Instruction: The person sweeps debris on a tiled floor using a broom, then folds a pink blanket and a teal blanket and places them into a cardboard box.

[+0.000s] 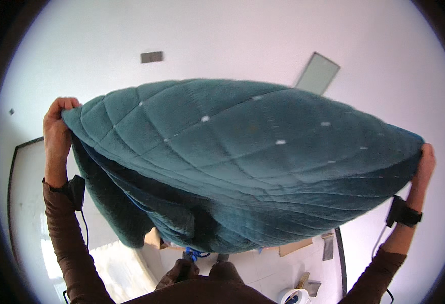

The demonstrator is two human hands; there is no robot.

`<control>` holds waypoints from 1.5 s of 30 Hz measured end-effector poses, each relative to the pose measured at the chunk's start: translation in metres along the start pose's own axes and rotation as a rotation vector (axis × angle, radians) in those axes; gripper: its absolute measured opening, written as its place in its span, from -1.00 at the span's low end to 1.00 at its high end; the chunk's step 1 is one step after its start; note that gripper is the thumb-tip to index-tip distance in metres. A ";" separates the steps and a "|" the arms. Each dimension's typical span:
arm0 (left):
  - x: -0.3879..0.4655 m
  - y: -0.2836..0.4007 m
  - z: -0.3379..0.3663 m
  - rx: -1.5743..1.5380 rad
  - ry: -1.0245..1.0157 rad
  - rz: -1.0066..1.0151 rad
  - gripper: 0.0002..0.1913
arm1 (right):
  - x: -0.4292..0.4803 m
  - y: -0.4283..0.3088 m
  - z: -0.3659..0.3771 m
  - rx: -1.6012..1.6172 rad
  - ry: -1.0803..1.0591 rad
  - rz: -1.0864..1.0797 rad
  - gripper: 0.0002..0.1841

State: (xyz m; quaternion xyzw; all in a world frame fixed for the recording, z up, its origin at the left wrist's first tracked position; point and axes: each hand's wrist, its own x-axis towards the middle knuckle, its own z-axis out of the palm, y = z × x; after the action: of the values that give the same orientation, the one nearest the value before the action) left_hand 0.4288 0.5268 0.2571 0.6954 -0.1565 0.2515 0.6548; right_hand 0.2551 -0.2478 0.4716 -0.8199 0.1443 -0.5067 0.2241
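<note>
A teal quilted blanket (222,152) with diamond stitching and small white marks is stretched out in front of me at arm's length. My left hand (58,117) grips its corner on the left, knuckles up. On the right, my right hand (424,167) pinches the opposite corner a little lower down. Between the two hands the fabric bulges upward along its top edge and hangs in folds beneath. One darker flap droops below my left hand. Each wrist carries a black strapped device with a cable.
Below the blanket are my feet, a blue cord (195,254) and flat cardboard (294,247), partly covered. A white bucket (295,297) holding items stands at lower right, near a brush (303,280). The white wall ahead bears a grey plate (151,57) and a pale rectangular panel (318,73).
</note>
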 end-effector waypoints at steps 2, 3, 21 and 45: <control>-0.002 0.008 0.003 0.019 -0.068 -0.031 -0.69 | -0.005 0.025 0.018 -0.011 0.012 0.030 -0.73; 0.003 0.011 0.004 0.045 -0.110 -0.019 -0.70 | -0.008 0.045 0.035 -0.006 0.009 0.039 -0.73; -0.389 -0.195 0.256 1.008 -1.054 0.137 -0.76 | -0.364 0.213 0.255 -0.253 -0.899 -0.640 -0.91; -0.423 -0.156 0.215 1.008 -1.221 -0.138 -0.85 | -0.394 0.103 0.159 0.211 -1.188 0.016 -0.82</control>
State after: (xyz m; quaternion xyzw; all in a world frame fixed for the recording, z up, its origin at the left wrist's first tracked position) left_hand 0.1966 0.2812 -0.1101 0.9311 -0.3117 -0.1748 0.0735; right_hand 0.2210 -0.1182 0.0558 -0.9348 -0.0504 0.0279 0.3504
